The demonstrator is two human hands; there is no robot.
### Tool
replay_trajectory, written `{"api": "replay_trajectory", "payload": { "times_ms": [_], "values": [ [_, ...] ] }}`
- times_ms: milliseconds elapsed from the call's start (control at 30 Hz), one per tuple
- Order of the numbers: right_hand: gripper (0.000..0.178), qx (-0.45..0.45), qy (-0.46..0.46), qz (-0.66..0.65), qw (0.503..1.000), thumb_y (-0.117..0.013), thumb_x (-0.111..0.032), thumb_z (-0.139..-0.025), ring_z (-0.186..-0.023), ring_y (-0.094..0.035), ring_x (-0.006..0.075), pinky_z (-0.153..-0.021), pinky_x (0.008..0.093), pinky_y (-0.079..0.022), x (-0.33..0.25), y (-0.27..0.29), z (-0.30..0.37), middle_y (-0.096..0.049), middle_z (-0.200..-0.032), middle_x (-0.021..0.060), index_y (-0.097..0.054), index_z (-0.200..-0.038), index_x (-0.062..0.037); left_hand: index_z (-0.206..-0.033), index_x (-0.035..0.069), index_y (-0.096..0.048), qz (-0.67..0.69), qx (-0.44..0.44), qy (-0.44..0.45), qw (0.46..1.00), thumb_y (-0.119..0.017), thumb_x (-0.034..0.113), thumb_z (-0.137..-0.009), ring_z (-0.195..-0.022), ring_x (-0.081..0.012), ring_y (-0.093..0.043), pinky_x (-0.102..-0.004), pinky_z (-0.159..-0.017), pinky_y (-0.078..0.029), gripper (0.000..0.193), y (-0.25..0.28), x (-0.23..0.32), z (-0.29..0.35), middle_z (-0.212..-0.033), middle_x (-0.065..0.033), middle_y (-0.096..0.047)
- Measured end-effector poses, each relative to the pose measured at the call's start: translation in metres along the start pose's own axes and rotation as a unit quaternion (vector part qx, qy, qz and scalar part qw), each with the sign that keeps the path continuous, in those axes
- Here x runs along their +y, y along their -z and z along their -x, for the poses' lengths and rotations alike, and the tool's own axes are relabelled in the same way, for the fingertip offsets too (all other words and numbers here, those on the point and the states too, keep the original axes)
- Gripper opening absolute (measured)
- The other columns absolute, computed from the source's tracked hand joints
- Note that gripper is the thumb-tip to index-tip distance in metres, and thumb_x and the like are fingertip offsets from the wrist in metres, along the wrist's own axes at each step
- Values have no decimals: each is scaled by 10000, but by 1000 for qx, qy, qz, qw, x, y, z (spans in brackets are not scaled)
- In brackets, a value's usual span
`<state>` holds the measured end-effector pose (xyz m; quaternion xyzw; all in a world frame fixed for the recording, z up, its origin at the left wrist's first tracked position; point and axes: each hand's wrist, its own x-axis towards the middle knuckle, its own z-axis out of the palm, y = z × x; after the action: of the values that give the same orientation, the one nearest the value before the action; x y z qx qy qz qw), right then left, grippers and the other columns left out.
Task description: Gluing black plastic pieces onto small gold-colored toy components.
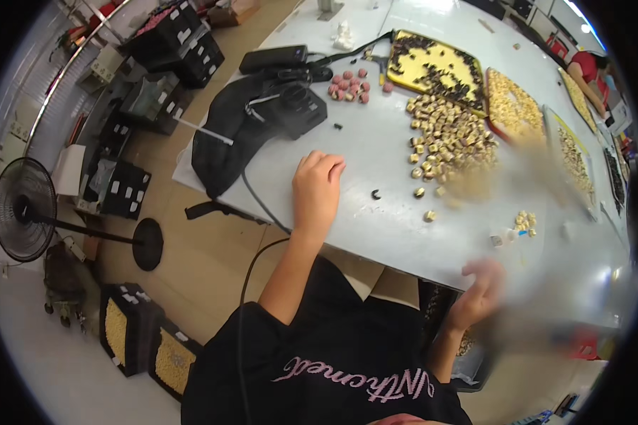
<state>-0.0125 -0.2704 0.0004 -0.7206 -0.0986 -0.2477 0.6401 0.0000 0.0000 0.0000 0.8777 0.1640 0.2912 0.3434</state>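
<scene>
My left hand (317, 185) rests on the grey metal table near its front edge, fingers curled in; whatever they may hold is hidden. To its left lies a black bag (228, 134) with a black camera-like device (298, 111) on it. My right hand (479, 292), blurred by motion, hovers at the table's front edge with fingers apart and nothing visible between them. Beyond it lie a few small cream pieces (526, 222). A heap of small cream-and-dark cube-like pieces (450, 134) covers the table's middle, with loose ones (429, 216) nearer me. A small dark curved piece (376, 194) lies between my hands.
Pink-red round pieces (349, 86) sit beyond the bag. Trays of yellow and dark pieces (432, 62) line the far side. A blurred see-through shape (567, 283) fills the right. Another person (590, 74) is at the far right. A fan (25, 210) and black crates (129, 327) stand left.
</scene>
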Motion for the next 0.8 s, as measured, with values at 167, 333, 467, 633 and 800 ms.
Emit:
{"api": "replay_trajectory", "payload": {
  "times_ms": [167,333,467,633,800],
  "values": [
    [141,38,0,-29,999,-437,-77,-893,-628,-520,125,-584,236,-437,-1,7,-7,-561,-779,91,-529,-923,26,-814,-24,-611,76,27,14,997,-645,-8,-723,-685,-211,-598,-277,-607,-479,99,6,8,1,-863,-106,-587],
    [146,96,4,-11,995,-435,-79,-893,-634,-515,118,-584,235,-433,1,22,-17,-561,-794,89,-532,-923,26,-821,-44,-608,73,22,-26,997,-647,-16,-728,-660,-179,-613,-258,-603,-487,105,4,6,4,-838,-113,-616],
    [153,130,12,5,991,-433,-83,-893,-672,-517,118,-610,235,-431,6,29,-21,-564,-814,82,-539,-930,21,-812,-50,-600,123,19,-5,992,-645,-13,-737,-707,-179,-626,-248,-641,-493,95,3,11,4,-866,-137,-630],
    [151,124,19,53,991,-478,-67,-866,-813,-515,139,-698,256,-435,12,35,-22,-549,-936,86,-531,-981,14,-798,-55,-605,341,-29,89,935,-638,-30,-750,-818,-171,-627,-245,-735,-500,63,2,13,13,-914,-155,-642],
    [265,89,47,142,985,-554,-37,-811,-935,-495,171,-780,289,-430,22,30,-26,-502,-1061,99,-499,-1064,16,-834,-57,-618,411,-63,94,905,-624,-60,-756,-853,-169,-616,-261,-775,-498,78,1,36,28,-946,-152,-634]
  ]
}}
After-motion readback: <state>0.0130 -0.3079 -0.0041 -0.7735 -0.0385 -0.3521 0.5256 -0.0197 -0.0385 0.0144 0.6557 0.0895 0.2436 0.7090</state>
